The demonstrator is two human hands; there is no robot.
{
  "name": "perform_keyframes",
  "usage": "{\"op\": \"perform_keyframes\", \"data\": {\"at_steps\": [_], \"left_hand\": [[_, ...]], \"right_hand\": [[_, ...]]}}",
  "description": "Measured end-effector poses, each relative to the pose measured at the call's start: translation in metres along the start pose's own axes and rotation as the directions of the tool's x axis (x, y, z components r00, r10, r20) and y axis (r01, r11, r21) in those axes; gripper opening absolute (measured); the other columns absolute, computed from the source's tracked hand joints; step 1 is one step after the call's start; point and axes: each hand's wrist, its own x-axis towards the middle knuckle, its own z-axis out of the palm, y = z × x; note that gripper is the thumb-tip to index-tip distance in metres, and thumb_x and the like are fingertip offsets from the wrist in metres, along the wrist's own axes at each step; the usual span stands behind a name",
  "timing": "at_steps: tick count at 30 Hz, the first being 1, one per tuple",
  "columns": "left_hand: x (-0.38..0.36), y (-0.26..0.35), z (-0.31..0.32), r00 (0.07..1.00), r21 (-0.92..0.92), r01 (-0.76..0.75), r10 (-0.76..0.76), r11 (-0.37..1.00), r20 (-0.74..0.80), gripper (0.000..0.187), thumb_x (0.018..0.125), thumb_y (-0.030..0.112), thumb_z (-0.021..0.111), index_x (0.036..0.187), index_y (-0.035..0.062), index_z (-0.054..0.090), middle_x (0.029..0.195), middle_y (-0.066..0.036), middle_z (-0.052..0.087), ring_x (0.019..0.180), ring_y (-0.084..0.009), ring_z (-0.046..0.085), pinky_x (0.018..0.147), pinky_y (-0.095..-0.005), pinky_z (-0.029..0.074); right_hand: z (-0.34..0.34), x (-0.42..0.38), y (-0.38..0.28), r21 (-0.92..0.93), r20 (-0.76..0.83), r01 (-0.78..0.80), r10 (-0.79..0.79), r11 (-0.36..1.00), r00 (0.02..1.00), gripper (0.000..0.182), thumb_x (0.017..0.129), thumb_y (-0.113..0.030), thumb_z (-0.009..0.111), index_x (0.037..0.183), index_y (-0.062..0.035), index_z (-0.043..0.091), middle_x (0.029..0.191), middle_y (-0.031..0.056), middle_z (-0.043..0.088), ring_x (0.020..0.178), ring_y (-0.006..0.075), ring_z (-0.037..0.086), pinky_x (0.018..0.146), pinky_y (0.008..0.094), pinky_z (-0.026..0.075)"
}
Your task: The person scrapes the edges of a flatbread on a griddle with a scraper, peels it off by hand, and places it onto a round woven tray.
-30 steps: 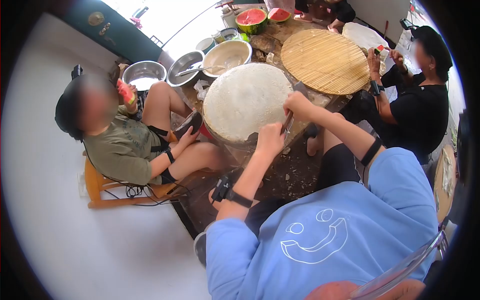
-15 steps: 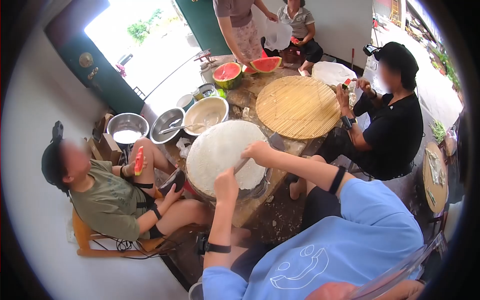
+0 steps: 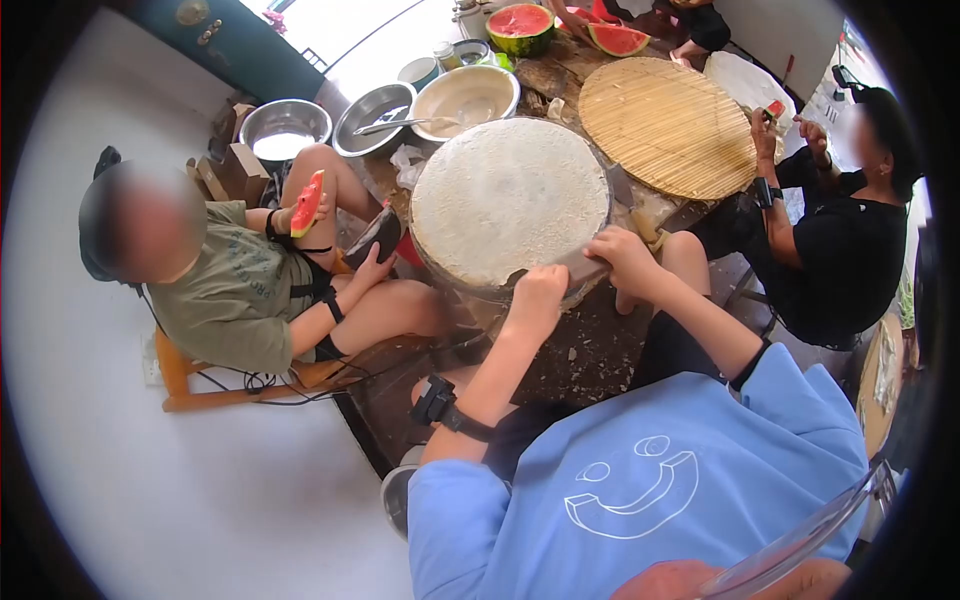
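My left hand (image 3: 538, 298) and my right hand (image 3: 624, 262) are both closed on a flat scraper (image 3: 583, 268), one at each end. They hold it at the near right rim of a round griddle. A thin pale layer of batter (image 3: 508, 200) covers the griddle nearly to its rim, with a small dark gap in the coating at its near edge. How far the scraper's edge touches the surface is hidden by my hands.
A round slatted mat (image 3: 665, 125) lies beyond the griddle, right of a cream basin (image 3: 465, 100) and two metal bowls (image 3: 287, 128). Cut watermelon (image 3: 520, 28) sits at the back. Seated people holding watermelon flank me: one left (image 3: 235, 270), one right (image 3: 850, 240).
Both hands have drawn the scraper from over the batter's middle toward me, to the griddle's near edge. My view has tilted down and shifted left.
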Motion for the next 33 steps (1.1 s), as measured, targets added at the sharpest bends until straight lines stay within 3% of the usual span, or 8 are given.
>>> {"op": "perform_keyframes", "data": {"at_steps": [3,6,7,9,15,23,25,33], "left_hand": [[-0.012,0.005,-0.007,0.993,-0.109,0.003,0.009,0.994,0.114,0.020,0.072,-0.002,0.050,0.089,0.0031,0.060,0.078,-0.021,0.061,0.077,-0.0375,0.059,0.068,-0.0453,0.046],[0.008,-0.010,-0.017,0.997,-0.072,-0.018,0.012,0.997,-0.082,0.023,0.073,-0.003,0.049,0.092,0.0031,0.061,0.078,-0.021,0.060,0.076,-0.0378,0.059,0.069,-0.0454,0.046],[0.022,-0.009,-0.032,0.993,-0.063,0.117,-0.118,0.991,-0.024,0.023,0.074,-0.003,0.049,0.092,0.0036,0.061,0.079,-0.020,0.061,0.079,-0.0368,0.059,0.070,-0.0445,0.046],[0.062,-0.031,-0.036,0.978,0.072,0.042,-0.026,0.997,-0.209,0.024,0.074,-0.004,0.048,0.092,0.0046,0.062,0.081,-0.017,0.062,0.083,-0.0346,0.059,0.071,-0.0428,0.047],[0.149,-0.092,-0.019,0.995,0.251,-0.029,0.052,0.968,-0.086,0.015,0.071,-0.003,0.054,0.082,0.0057,0.060,0.081,-0.013,0.063,0.087,-0.0301,0.061,0.075,-0.0383,0.049],[0.167,-0.195,-0.021,0.990,0.388,0.110,-0.068,0.915,-0.120,0.017,0.067,0.000,0.064,0.081,0.0084,0.064,0.084,-0.011,0.065,0.089,-0.0241,0.064,0.073,-0.0326,0.052],[0.151,-0.210,-0.034,0.989,0.354,0.129,-0.097,0.926,-0.108,0.014,0.071,-0.001,0.059,0.082,0.0066,0.059,0.084,-0.013,0.063,0.088,-0.0285,0.062,0.074,-0.0361,0.050],[0.055,-0.205,-0.051,0.998,0.442,0.064,-0.053,0.895,-0.036,0.007,0.072,0.000,0.056,0.078,0.0032,0.053,0.076,-0.015,0.061,0.079,-0.0312,0.062,0.067,-0.0379,0.049]], "right_hand": [[-0.018,-0.016,-0.010,0.011,0.182,-0.023,0.020,1.000,0.983,0.026,0.060,0.006,0.058,0.084,-0.0035,0.061,0.075,0.0148,0.059,0.078,0.0336,0.057,0.070,0.0418,0.045],[-0.036,0.000,-0.023,-0.088,0.059,0.043,-0.038,0.995,0.998,0.029,0.062,0.006,0.056,0.088,-0.0039,0.061,0.075,0.0145,0.059,0.077,0.0337,0.058,0.068,0.0418,0.046],[-0.046,0.018,-0.031,-0.149,0.021,0.044,-0.042,0.988,0.999,0.030,0.062,0.006,0.055,0.090,-0.0038,0.060,0.075,0.0141,0.060,0.076,0.0336,0.058,0.068,0.0414,0.046],[-0.048,0.048,-0.041,-0.217,-0.105,-0.011,-0.012,0.976,0.994,0.026,0.064,0.006,0.053,0.089,-0.0015,0.058,0.074,0.0141,0.060,0.076,0.0337,0.059,0.066,0.0404,0.047],[0.000,0.107,0.014,-0.425,-0.157,-0.245,0.196,0.871,0.968,0.013,0.067,0.003,0.053,0.080,-0.0003,0.054,0.075,0.0185,0.061,0.074,0.0344,0.061,0.066,0.0408,0.048],[0.039,0.218,0.037,-0.389,0.073,0.034,-0.006,0.921,0.997,0.022,0.063,0.001,0.058,0.086,0.0028,0.058,0.074,0.0199,0.062,0.074,0.0359,0.061,0.066,0.0412,0.049],[0.051,0.238,0.036,-0.435,0.175,0.105,-0.031,0.894,0.984,0.024,0.064,0.001,0.058,0.087,0.0037,0.058,0.075,0.0196,0.062,0.077,0.0350,0.061,0.069,0.0399,0.049],[0.078,0.214,0.002,-0.438,0.400,0.401,-0.226,0.804,0.888,0.057,0.065,0.004,0.057,0.121,0.0075,0.046,0.115,0.0215,0.055,0.109,0.0290,0.054,0.092,0.0344,0.043]]}}
